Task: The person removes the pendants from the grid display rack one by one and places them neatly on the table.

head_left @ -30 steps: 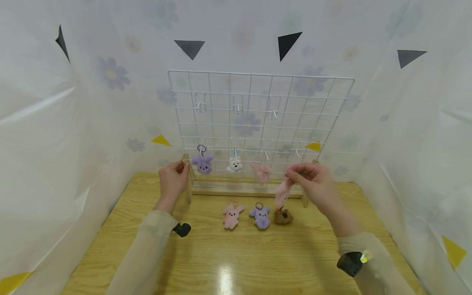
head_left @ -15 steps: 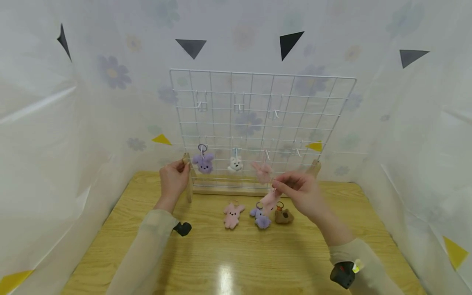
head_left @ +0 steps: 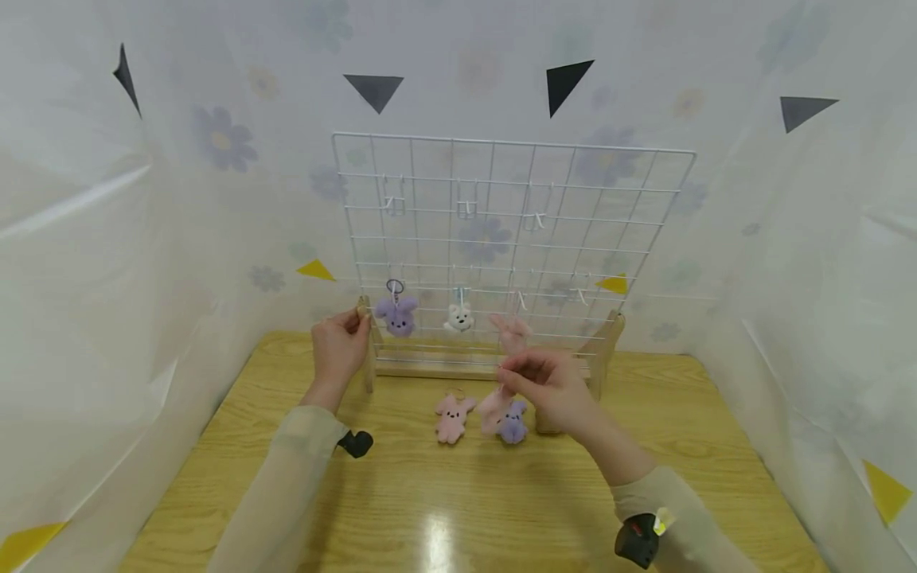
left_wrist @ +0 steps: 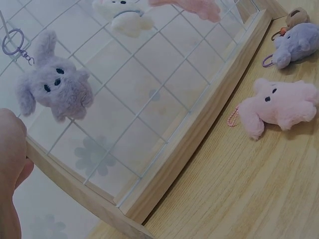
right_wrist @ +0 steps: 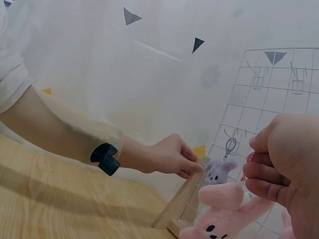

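Note:
My left hand [head_left: 340,348] pinches the top of the left wooden post [head_left: 364,309] of a white wire grid rack [head_left: 494,143]. In the right hand [head_left: 555,387] a pink plush keychain [right_wrist: 224,211] dangles, held by its cord between thumb and fingers, low in front of the rack. Behind it on the table lies a purple plush keychain [head_left: 513,423], partly covered; a second pink plush [head_left: 451,419] lies to its left. A brown plush [head_left: 548,422] is mostly hidden by the right hand. On the lower hooks hang a purple plush [head_left: 397,316], a white plush [head_left: 459,318] and a pink plush [head_left: 512,333].
Bare white hooks [head_left: 467,208] sit higher on the grid, and another hook [head_left: 580,296] is at the lower right. The rack's wooden base [head_left: 430,369] stands on the wood-grain table [head_left: 401,509]. Pale sheeting [head_left: 802,239] surrounds the table at the back and sides.
My right hand has moved left and slightly down with the pink plush keychain, from beside the right post to in front of the lying purple plush. The left hand stays on the post.

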A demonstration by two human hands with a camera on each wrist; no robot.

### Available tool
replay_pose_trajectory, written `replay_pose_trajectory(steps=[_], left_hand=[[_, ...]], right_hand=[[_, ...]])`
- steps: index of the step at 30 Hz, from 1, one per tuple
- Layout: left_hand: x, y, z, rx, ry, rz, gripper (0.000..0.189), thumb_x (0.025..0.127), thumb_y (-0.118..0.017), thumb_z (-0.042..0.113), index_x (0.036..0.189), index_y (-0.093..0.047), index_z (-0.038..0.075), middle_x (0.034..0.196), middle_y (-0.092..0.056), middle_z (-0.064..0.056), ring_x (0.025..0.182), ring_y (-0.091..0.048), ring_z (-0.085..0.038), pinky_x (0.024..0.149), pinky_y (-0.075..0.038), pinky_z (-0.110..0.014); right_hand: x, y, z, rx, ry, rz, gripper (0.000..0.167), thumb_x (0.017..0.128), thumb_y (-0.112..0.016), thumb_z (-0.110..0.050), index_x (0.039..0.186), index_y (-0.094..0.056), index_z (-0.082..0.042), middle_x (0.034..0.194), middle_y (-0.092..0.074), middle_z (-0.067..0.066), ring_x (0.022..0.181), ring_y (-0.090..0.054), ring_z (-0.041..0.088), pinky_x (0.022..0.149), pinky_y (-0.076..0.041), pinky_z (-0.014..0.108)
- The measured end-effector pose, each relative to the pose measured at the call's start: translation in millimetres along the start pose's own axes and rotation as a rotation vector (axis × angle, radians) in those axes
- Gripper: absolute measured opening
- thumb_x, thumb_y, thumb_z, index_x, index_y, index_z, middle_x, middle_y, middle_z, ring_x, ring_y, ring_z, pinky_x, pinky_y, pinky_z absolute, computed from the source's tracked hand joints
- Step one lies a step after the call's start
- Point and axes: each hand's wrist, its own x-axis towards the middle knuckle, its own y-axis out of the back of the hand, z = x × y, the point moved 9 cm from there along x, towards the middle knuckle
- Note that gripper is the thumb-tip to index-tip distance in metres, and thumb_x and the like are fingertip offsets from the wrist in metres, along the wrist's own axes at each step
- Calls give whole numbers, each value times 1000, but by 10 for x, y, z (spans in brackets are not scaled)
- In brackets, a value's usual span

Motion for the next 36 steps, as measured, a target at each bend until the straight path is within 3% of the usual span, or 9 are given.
replay_pose_trajectory(steps=[6,11,20,27,36], left_hand=[[0,0,11,3,4,-6,25,100,-75,12,115,-77,-8,99,-77,-24,84,-78,-33,72,-66,-43],[3,-5,7,3,3,-9,25,101,-75,13,115,-77,-8,99,-77,-24,85,-78,-33,72,-66,-44],[9,-5,-15,9,9,-11,25,101,-75,13,115,-77,-8,99,-78,-23,84,-78,-32,72,-66,-43],[7,-2,-3,8,7,-8,25,100,-75,13,115,-77,-7,99,-78,-23,84,-78,-32,71,-66,-43],[9,-11,-29,3,-2,-4,25,100,-75,13,115,-77,-8,99,-78,-23,83,-79,-31,71,-66,-42]], right_hand=[[17,-185,94,28,-53,-32,7,100,-71,0,104,-74,5,96,-73,27,78,-74,25,69,-63,31],[75,-344,138,53,-11,-67,6,100,-69,4,103,-74,7,94,-73,26,77,-74,30,71,-65,37],[139,-595,236,88,35,-79,8,100,-69,6,104,-75,9,96,-74,28,78,-74,27,69,-64,32],[154,-771,359,99,-38,-72,9,100,-73,-2,103,-76,5,96,-76,20,79,-74,29,71,-65,40],[182,-1028,480,168,-48,-92,13,101,-71,0,106,-74,11,93,-74,27,76,-74,35,70,-65,41]])
